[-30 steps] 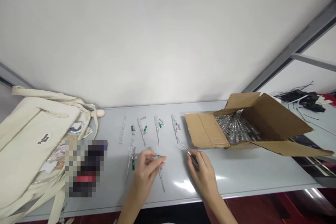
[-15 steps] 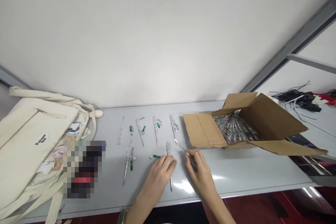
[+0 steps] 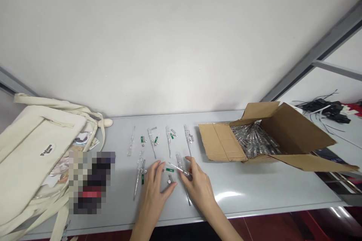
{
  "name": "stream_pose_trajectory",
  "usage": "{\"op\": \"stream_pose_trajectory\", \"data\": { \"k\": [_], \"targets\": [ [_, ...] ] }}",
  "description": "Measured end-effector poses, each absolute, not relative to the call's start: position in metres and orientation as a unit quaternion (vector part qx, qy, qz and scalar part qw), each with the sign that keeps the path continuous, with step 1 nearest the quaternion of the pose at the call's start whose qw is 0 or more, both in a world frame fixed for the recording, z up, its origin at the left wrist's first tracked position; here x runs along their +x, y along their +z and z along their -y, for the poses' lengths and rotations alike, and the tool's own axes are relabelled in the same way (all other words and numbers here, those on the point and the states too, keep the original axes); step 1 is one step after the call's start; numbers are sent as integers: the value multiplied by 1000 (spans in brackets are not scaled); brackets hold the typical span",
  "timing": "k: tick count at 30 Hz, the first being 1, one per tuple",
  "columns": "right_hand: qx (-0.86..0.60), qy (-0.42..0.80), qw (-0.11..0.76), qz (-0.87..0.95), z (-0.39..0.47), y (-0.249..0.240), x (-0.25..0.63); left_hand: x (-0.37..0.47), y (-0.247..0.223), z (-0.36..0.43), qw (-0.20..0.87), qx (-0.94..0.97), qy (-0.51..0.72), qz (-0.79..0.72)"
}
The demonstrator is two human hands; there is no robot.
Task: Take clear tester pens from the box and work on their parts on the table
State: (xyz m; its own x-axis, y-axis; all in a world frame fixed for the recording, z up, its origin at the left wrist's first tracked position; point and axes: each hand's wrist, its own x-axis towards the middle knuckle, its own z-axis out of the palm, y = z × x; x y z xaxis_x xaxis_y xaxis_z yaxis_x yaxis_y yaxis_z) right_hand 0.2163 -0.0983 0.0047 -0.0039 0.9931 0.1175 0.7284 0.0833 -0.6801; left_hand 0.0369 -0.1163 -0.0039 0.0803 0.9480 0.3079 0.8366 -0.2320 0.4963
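My left hand (image 3: 154, 188) is low over the table, thumb and fingers spread, with nothing held between them. Just right of its fingers lie a small green strip (image 3: 170, 170) and small metal pieces (image 3: 169, 180). My right hand (image 3: 199, 182) grips a clear-handled screwdriver (image 3: 177, 167), its metal tip pointing left toward the green strip. Beneath that tool, another clear-handled screwdriver (image 3: 179, 158) lies on the table, partly covered by the right hand. One more screwdriver (image 3: 138, 171), with small parts beside it, lies left of my left hand.
Farther back is a row of clear screwdrivers (image 3: 169, 139) with green strips and metal bits. An open cardboard box (image 3: 217, 141) holding many screwdrivers stands right. On the left are a cream bag (image 3: 31, 150) and a blurred-out item (image 3: 93, 184). Black cables (image 3: 325, 109) lie far right.
My left hand has moved left off the near screwdriver and spread open, exposing small metal parts. My right hand has moved left and lower with its screwdriver, now crossing over the one lying there.
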Motion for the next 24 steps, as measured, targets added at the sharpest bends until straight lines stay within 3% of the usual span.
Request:
{"op": "stream_pose_trajectory", "data": {
  "k": [19,24],
  "targets": [
    [-638,213,225,705,117,3,171,29,-13,119,256,672,332,-610],
    [-638,232,189,710,112,9,159,22,-14,121,235,659,346,-625]
  ]
}}
